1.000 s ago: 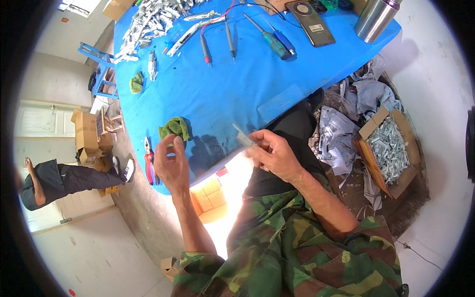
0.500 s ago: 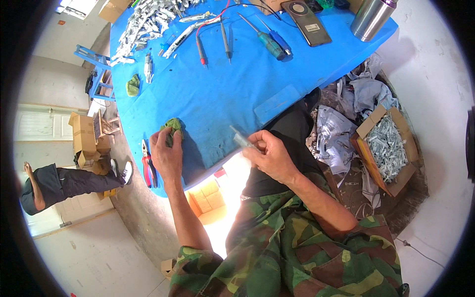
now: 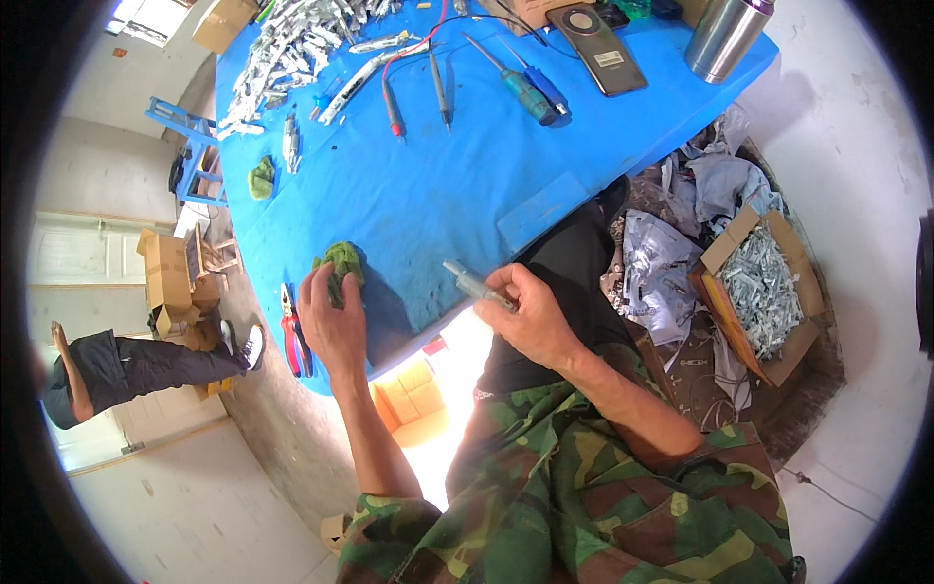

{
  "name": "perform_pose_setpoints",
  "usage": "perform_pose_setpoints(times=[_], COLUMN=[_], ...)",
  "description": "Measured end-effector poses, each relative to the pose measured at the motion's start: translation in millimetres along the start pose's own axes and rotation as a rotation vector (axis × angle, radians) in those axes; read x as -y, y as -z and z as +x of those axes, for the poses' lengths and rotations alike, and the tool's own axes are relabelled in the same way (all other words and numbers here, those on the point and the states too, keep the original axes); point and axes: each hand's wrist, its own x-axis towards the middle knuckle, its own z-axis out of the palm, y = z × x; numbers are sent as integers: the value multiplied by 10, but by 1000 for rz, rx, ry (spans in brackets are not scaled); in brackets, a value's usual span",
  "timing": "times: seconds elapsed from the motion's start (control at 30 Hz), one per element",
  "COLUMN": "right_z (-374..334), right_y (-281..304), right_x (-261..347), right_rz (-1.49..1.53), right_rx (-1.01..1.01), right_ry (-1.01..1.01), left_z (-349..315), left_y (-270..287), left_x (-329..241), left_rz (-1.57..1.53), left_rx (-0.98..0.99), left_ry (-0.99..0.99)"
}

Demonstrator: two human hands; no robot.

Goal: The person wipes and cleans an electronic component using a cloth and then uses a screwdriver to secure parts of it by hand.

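My left hand (image 3: 333, 326) is at the near left of the blue-covered table, its fingers curled over a crumpled green cloth (image 3: 341, 261). Between the thumb and fingers of my right hand (image 3: 535, 313) is a slim, silvery, partly see-through tube (image 3: 469, 280), its free tip pointing up and left. What exactly this tube is, I cannot make out. Left of my left hand lie pliers (image 3: 293, 331) with red and dark handles. A second green cloth (image 3: 261, 178) rests farther back, beside a single silvery tube-like piece (image 3: 291, 144).
Many silvery pieces (image 3: 292, 49) are heaped at the far left. Test probes (image 3: 393, 112), a green screwdriver (image 3: 527, 95), a blue screwdriver (image 3: 547, 88), a phone (image 3: 598, 51) and a steel flask (image 3: 725, 39) lie or stand along the back. A carton (image 3: 769, 292) of silvery pieces sits right; another person (image 3: 146, 360) is left.
The tube in my right hand has swung slightly left and shows more sharply. My left hand has shifted a little, with the fingers still over the green cloth.
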Motion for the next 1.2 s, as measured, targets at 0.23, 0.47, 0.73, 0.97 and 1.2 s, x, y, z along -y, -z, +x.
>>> perform_pose_setpoints(times=[0.23,0.47,0.73,0.97,1.2], right_z=[-68,-88,-95,-65,-79], right_y=[-37,-2,-28,-66,-21], right_x=[43,6,55,-37,22], right_rz=[-58,61,75,-35,-71], right_rx=[-50,-25,-85,-132,-103], right_ry=[90,100,84,128,81], left_z=[-4,-144,-22,419,963], left_y=[66,79,2,-227,-904], left_x=[-309,-804,-1048,-1571,-2063], left_rz=[-179,-499,-575,-563,-369], left_rx=[-2,228,287,322,341], left_ry=[88,129,127,-77,-167])
